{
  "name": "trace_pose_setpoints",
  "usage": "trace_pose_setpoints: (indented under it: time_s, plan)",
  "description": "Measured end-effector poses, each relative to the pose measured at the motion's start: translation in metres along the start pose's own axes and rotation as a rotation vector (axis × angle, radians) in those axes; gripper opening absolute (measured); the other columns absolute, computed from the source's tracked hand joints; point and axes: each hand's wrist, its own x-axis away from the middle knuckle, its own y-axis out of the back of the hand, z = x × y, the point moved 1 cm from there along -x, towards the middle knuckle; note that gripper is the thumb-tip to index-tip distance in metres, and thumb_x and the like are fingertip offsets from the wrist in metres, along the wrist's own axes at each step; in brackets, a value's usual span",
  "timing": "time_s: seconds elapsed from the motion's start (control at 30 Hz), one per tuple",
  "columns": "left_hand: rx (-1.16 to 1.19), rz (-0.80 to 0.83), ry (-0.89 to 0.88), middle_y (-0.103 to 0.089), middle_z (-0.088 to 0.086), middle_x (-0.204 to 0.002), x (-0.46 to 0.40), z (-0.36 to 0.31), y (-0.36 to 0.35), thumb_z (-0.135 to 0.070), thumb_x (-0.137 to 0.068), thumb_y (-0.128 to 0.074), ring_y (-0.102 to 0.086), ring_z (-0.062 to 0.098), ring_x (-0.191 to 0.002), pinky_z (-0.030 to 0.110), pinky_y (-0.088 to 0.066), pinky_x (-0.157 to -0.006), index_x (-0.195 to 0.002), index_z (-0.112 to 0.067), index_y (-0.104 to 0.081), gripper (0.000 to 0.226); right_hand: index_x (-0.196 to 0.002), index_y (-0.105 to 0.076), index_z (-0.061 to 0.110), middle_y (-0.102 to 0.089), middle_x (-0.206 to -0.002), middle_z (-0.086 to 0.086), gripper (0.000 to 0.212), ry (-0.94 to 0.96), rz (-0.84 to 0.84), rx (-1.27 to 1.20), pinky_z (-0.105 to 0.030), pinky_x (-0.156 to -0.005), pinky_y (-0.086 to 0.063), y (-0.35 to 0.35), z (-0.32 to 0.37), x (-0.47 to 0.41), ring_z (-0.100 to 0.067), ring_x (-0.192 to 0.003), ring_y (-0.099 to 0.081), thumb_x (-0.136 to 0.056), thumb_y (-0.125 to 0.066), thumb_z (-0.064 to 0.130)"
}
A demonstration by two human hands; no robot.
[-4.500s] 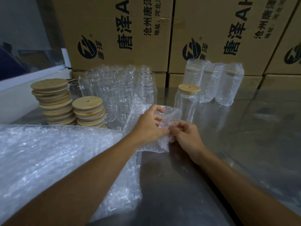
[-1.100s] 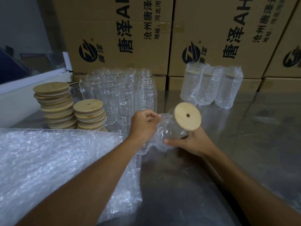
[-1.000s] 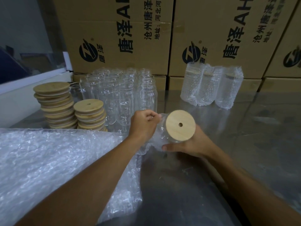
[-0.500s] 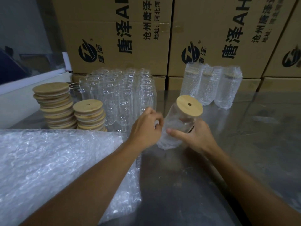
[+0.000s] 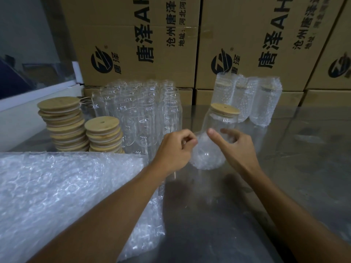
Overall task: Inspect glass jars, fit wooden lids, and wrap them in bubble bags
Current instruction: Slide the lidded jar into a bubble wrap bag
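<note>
A glass jar (image 5: 220, 128) with a wooden lid (image 5: 225, 110) stands nearly upright on the steel table (image 5: 296, 186). Its lower half sits inside a bubble bag (image 5: 206, 158). My left hand (image 5: 175, 149) is to the left of the jar, its curled fingers pinching the bag's upper edge. My right hand (image 5: 236, 147) is on the jar's right side with thumb and forefinger stretched out straight against the jar and bag, not gripping.
Two stacks of wooden lids (image 5: 62, 124) (image 5: 103, 134) stand at the left. Several bare glass jars (image 5: 144, 114) are behind my left hand. Three wrapped jars (image 5: 248, 99) stand before the cardboard boxes (image 5: 133, 40). A pile of bubble bags (image 5: 66, 196) covers the near left.
The jar was tilted with its lid facing me and is now set upright, its bottom in the bag. My right hand let go of the jar and its fingers straightened.
</note>
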Motion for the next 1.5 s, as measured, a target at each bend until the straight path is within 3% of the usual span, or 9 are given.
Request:
trace_pose_setpoints:
  time_s: [0.4,0.6,0.7,0.8,0.97,1.13,1.3,1.4,1.5]
  plan:
    - [-0.005,-0.348,-0.252,-0.067,0.002,-0.080,0.001,-0.015,0.013,-0.006,-0.097,-0.061,-0.063,0.019,-0.069,0.041,-0.053,-0.063,-0.090,-0.004,-0.066,0.009,-0.123,-0.066,0.027,-0.063,-0.100,-0.012,0.062,0.179,-0.147,-0.130,-0.041,-0.078,-0.050,0.003,0.027,0.006,-0.025,-0.086,-0.058,-0.082,-0.050,0.071]
    - [0.009,-0.501,-0.266,-0.061,0.003,-0.074,0.002,-0.021,0.021,-0.013,-0.104,-0.050,-0.060,0.021,-0.062,0.045,-0.049,-0.057,-0.098,-0.005,-0.059,0.013,-0.137,-0.058,0.007,-0.045,-0.095,-0.002,0.064,0.362,-0.144,-0.168,-0.017,-0.078,-0.044,0.002,0.034,0.009,-0.005,-0.084,-0.047,-0.089,-0.052,0.049]
    - [0.101,-0.430,-0.211,-0.065,-0.001,-0.084,0.004,-0.023,0.019,-0.029,-0.103,-0.051,-0.063,0.011,-0.067,0.031,-0.049,-0.054,-0.111,-0.019,-0.046,0.013,-0.142,-0.052,0.003,-0.045,-0.103,-0.010,0.068,0.420,-0.136,-0.183,-0.019,-0.082,-0.045,0.002,0.036,0.011,-0.012,-0.093,-0.049,-0.087,-0.054,0.044]
    - [0.343,-0.128,-0.020,-0.063,-0.007,-0.114,0.004,-0.019,0.015,-0.062,-0.081,-0.065,-0.063,-0.005,-0.095,0.011,-0.047,-0.073,-0.127,-0.043,-0.029,0.062,-0.144,-0.049,0.001,-0.045,-0.105,-0.011,0.069,0.460,-0.135,-0.193,-0.026,-0.084,-0.047,0.001,0.037,0.011,-0.020,-0.096,-0.050,-0.086,-0.055,0.039]
    - [0.411,0.126,0.141,-0.060,-0.019,-0.130,0.001,-0.004,-0.002,-0.057,-0.047,-0.093,-0.057,0.002,-0.122,0.034,-0.050,-0.104,-0.137,-0.042,-0.033,0.110,-0.144,-0.048,-0.002,-0.048,-0.106,-0.003,0.065,0.551,-0.124,-0.220,-0.026,-0.084,-0.048,-0.002,0.037,0.011,-0.021,-0.096,-0.053,-0.088,-0.054,0.031]
    - [0.477,-0.060,0.172,-0.068,-0.002,-0.123,-0.003,-0.005,0.004,-0.054,-0.053,-0.092,-0.065,0.016,-0.116,0.046,-0.050,-0.102,-0.133,-0.024,-0.053,0.093,-0.152,-0.034,0.017,-0.053,-0.122,0.001,0.073,0.480,-0.017,-0.253,-0.030,-0.089,-0.051,-0.005,0.026,0.009,-0.019,-0.107,-0.059,-0.088,-0.061,0.042]
    - [0.544,-0.110,0.247,-0.066,-0.010,-0.126,0.000,-0.007,0.009,-0.054,-0.064,-0.084,-0.063,0.011,-0.117,0.033,-0.055,-0.095,-0.133,-0.033,-0.052,0.079,-0.159,-0.018,0.030,-0.043,-0.139,0.040,0.101,0.318,0.368,-0.146,-0.006,-0.099,-0.041,-0.015,-0.005,0.007,0.012,-0.130,-0.047,-0.080,-0.076,0.053]
    - [0.561,-0.076,0.195,-0.073,-0.018,-0.107,0.003,-0.013,0.010,-0.049,-0.067,-0.082,-0.070,0.002,-0.099,0.015,-0.055,-0.076,-0.113,-0.037,-0.062,0.052,-0.157,-0.020,0.030,-0.046,-0.142,0.029,0.109,0.247,0.392,-0.209,-0.019,-0.102,-0.048,-0.024,-0.010,0.010,0.007,-0.130,-0.051,-0.071,-0.084,0.054]
    - [0.571,0.029,0.210,-0.073,-0.010,-0.113,0.003,-0.016,0.008,-0.052,-0.064,-0.083,-0.069,0.008,-0.106,0.030,-0.056,-0.091,-0.122,-0.031,-0.062,0.065,-0.152,-0.030,0.028,-0.057,-0.136,0.022,0.095,0.240,0.277,-0.315,-0.019,-0.098,-0.050,-0.025,-0.003,0.011,0.000,-0.126,-0.057,-0.076,-0.083,0.050]
